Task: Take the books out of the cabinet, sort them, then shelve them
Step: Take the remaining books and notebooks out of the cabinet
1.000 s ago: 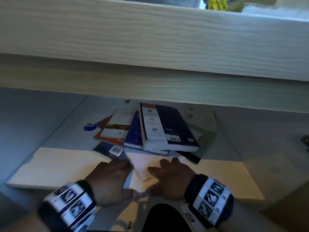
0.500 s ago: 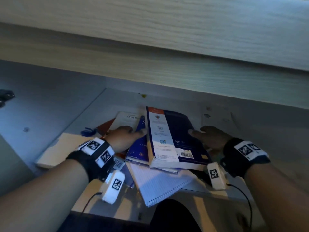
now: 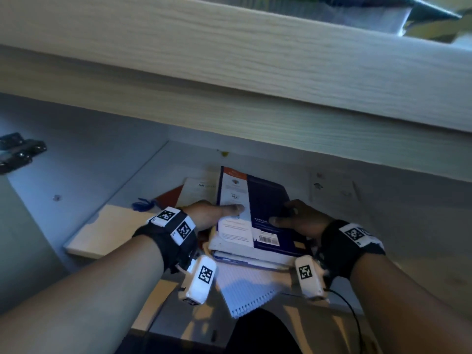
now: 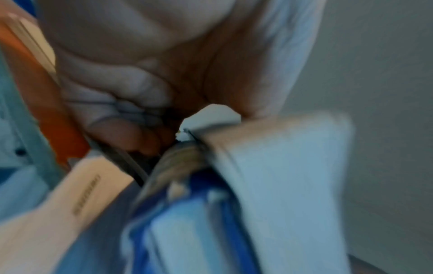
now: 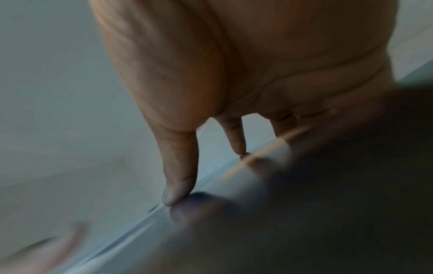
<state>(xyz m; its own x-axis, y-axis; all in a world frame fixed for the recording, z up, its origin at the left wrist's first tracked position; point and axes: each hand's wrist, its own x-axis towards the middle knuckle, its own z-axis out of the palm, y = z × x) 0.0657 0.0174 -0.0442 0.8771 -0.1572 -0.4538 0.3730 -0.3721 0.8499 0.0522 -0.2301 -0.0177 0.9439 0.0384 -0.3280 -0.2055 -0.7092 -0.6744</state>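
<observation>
You are clamping both hands, left hand point(image 3: 204, 213) and right hand point(image 3: 301, 221), on opposite edges of the thick navy-and-white paperback book point(image 3: 251, 215), thumbs on its cover, atop the pile on the cabinet shelf point(image 3: 107, 226). Risk: the loose spiral notebook point(image 3: 245, 290) underneath sliding off when lifting.

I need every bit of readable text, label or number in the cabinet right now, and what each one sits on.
"Mo...": start of a title on the white book, the rest hidden behind the navy book.
White brand word on the navy book's cover: blurred, unreadable.
Barcode label on that cover: digits too small.
Text on its white panel: too small.
Barcode on a cover in the left wrist view: blurred.
Wrist marker squares: patterns, no words.
</observation>
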